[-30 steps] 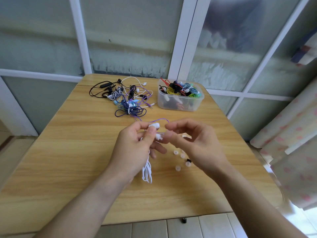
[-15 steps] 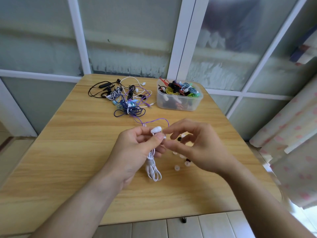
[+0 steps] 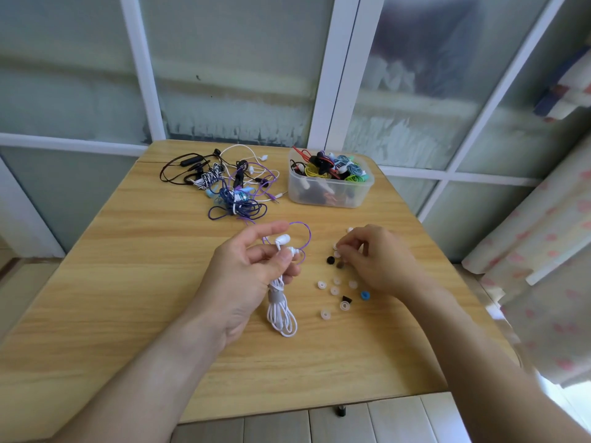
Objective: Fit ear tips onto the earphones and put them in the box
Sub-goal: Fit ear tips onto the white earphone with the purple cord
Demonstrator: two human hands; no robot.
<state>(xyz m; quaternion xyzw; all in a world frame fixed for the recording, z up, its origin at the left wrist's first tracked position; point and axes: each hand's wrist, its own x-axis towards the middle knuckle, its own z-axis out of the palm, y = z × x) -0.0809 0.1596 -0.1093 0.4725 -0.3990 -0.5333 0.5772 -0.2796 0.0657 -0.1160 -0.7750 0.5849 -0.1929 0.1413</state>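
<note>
My left hand (image 3: 246, 276) holds white earphones (image 3: 283, 239) above the table's middle; their bundled white cable (image 3: 281, 311) hangs down onto the wood. One bud sticks up past my thumb, a second sits just below it. My right hand (image 3: 377, 260) rests to the right with fingertips pinched at a small white ear tip (image 3: 336, 251) among several loose ear tips (image 3: 335, 290), white, black and one blue (image 3: 365, 295). The clear plastic box (image 3: 331, 195), holding coloured earphones, stands at the back right.
A tangle of black, purple, blue and white earphones (image 3: 233, 187) lies at the back left of the wooden table (image 3: 128, 282). A purple cable loops from it behind my left hand. Window frames rise behind the table; a curtain hangs at the right.
My right hand has left the earphones and moved right and down to the loose ear tips. My left hand keeps the white earphones, now uncovered.
</note>
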